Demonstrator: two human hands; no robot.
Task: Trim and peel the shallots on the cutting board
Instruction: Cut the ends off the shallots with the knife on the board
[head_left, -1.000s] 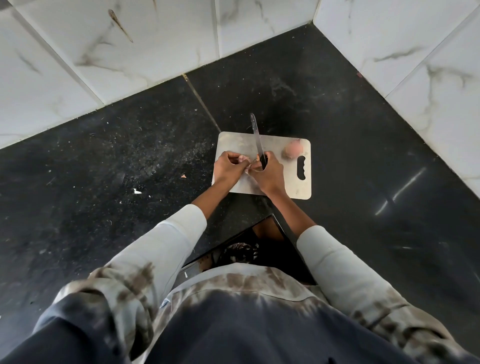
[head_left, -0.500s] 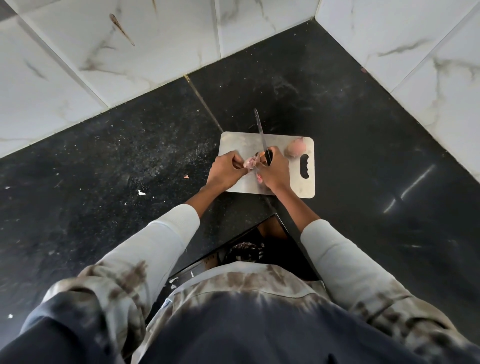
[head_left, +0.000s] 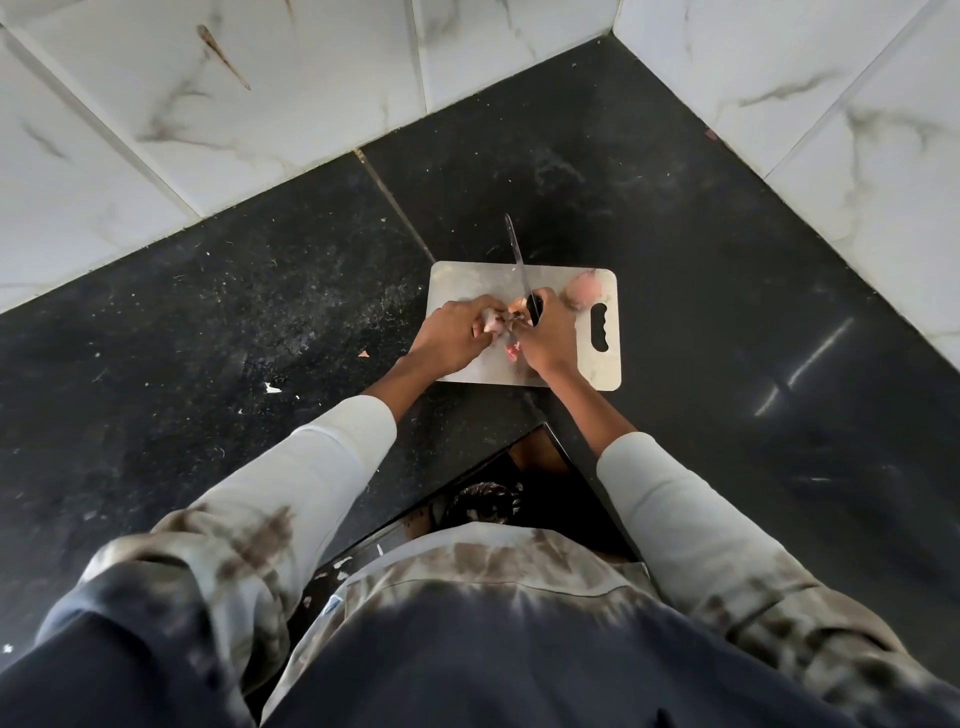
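Note:
A small metal cutting board (head_left: 467, 283) with a handle slot lies on the black counter. Over its middle my left hand (head_left: 457, 332) grips a small shallot (head_left: 492, 326), mostly hidden by the fingers. My right hand (head_left: 548, 340) grips a knife (head_left: 517, 260) by its black handle, blade pointing away from me, and its fingertips pinch at the shallot's skin. A pinkish bit of peel (head_left: 513, 352) shows between my hands. A second, pale pink shallot (head_left: 583, 292) sits on the board's far right corner.
The black stone counter (head_left: 701, 312) meets white marbled wall tiles (head_left: 311, 78) at the back and right. Scraps of peel (head_left: 364, 354) lie left of the board. The counter's inner corner edge (head_left: 545, 426) is close to my body.
My hands stayed together over the board, working the shallot's skin; a pinkish strip of peel now shows between them. The knife kept its upright pose.

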